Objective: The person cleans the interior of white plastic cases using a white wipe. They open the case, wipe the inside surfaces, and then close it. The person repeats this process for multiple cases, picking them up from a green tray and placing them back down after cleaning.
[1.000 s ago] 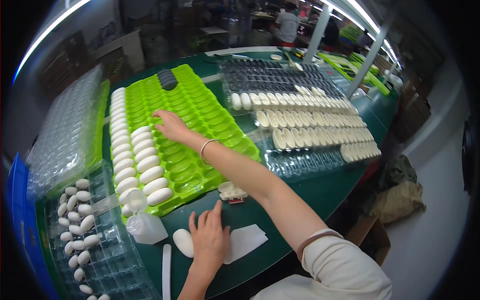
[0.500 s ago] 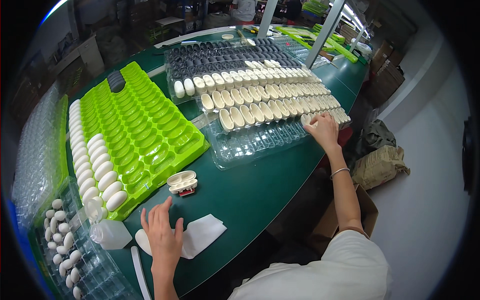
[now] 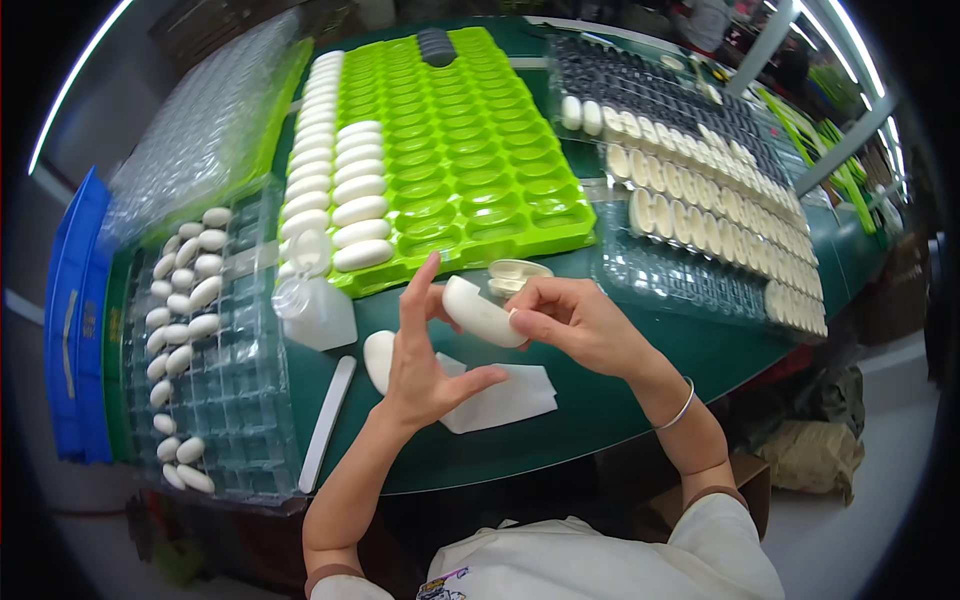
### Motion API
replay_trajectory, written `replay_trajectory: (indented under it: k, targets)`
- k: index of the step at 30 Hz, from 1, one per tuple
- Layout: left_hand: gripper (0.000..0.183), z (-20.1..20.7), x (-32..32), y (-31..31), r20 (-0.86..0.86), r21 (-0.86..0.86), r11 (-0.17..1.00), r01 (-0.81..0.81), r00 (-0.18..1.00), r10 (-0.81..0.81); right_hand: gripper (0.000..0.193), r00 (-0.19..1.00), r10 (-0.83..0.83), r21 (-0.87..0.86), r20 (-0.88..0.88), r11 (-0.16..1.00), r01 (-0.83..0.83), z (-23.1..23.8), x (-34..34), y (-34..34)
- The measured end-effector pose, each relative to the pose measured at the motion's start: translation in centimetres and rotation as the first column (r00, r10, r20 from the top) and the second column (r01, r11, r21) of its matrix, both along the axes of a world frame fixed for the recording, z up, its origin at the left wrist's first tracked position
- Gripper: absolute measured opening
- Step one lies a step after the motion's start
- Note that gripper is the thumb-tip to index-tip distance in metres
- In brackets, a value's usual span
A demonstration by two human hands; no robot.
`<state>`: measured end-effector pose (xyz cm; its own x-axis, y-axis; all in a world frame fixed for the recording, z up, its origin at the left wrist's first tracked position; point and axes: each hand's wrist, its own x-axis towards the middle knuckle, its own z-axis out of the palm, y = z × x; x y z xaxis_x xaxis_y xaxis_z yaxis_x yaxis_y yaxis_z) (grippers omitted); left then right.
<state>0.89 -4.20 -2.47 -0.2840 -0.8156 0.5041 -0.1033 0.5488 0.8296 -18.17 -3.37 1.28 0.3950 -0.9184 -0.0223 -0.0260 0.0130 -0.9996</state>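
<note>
My right hand (image 3: 578,322) grips a white oval case (image 3: 482,312) above the green table, just in front of the lime-green tray (image 3: 470,170). My left hand (image 3: 427,356) is raised beside it with fingers spread; its fingertips touch the case's left end. Under my hands lie a white cloth (image 3: 505,396) and another white oval case (image 3: 378,358). An opened case half (image 3: 516,274) rests on the table behind my right hand. The green tray holds rows of white cases on its left side.
A clear tray (image 3: 200,360) with several white cases sits at left, beside a blue crate (image 3: 72,320). A small white bottle (image 3: 312,308) and a white flat stick (image 3: 327,422) lie near it. Clear trays of white cases (image 3: 700,200) fill the right. The table edge runs close to my body.
My right hand came back from the right-hand trays holding a white case. My left hand lifted off the cloth and met it in front of me. The view shifted left.
</note>
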Motion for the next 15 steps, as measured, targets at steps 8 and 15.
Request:
replay_trajectory:
  k: [8, 15]
  targets:
    - [0.031, 0.3, 0.8, 0.4, -0.262, 0.166, 0.982, -0.091, 0.956, 0.133, 0.017, 0.951, 0.192, -0.096, 0.243, 0.98, -0.173, -2.8, 3.0, -0.8]
    - [0.039, 0.0, 1.1, 0.3, -0.35, 0.234, 0.972, -0.016, 0.931, 0.1, 0.02, 0.92, 0.188, -0.122, 0.345, 0.98, -0.154, -3.6, 2.3, -0.8]
